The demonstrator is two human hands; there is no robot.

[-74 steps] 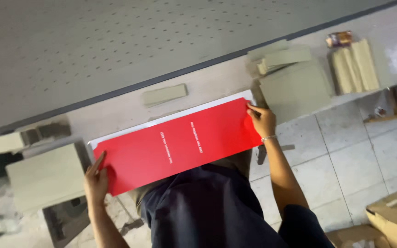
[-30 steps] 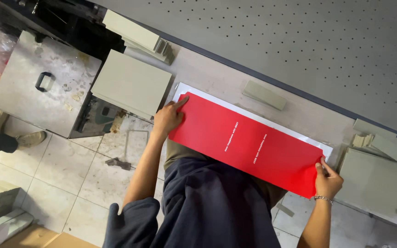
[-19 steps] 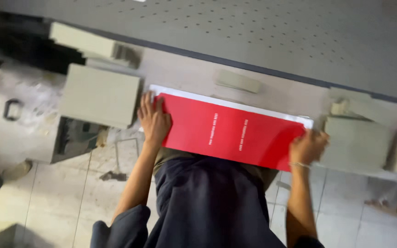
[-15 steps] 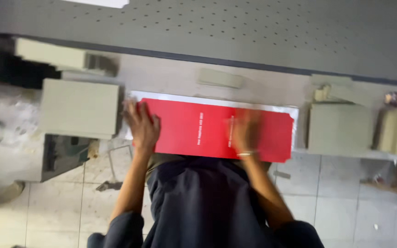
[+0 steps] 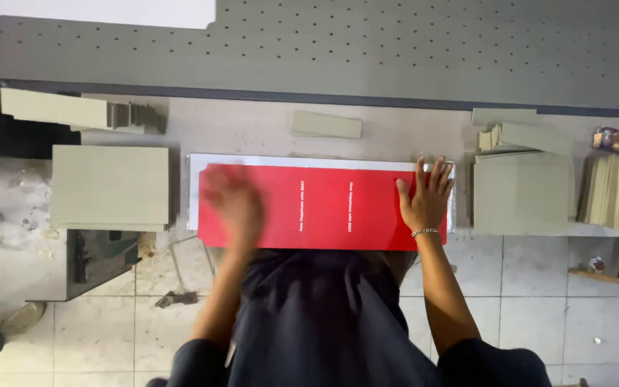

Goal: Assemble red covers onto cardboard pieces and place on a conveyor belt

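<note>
Red is the colour of the printed cover sheet (image 5: pixel 324 208) that lies flat on a slightly larger white sheet (image 5: pixel 202 161), both on the grey workbench (image 5: pixel 252 125) directly in front of the person. Half a second ago the two hands were closer in on the sheet; now they are spread apart. The right hand (image 5: pixel 424 197) is flat and open, fingers splayed, pressing the red sheet's right end and gripping nothing. The left hand (image 5: pixel 234 201) is smeared with motion over the left part; it looks open and flat on the sheet, but the blur hides whether it presses or skims. The view has also steadied, so the sheet now sits square to the bench edge. Judging by this, the hands are smoothing the cover outward onto the backing.

White shows along the top, left and right margins, while the near edge of the red sheet reaches the bench edge over the person's dark clothing. A small greyboard strip (image 5: pixel 327 124) lies just beyond. A greyboard stack (image 5: pixel 109 186) stands close on the left, another greyboard pile (image 5: pixel 521 190) just beside the right end, so sideways room is tight; behind lies the perforated grey table (image 5: pixel 395 50).
</note>
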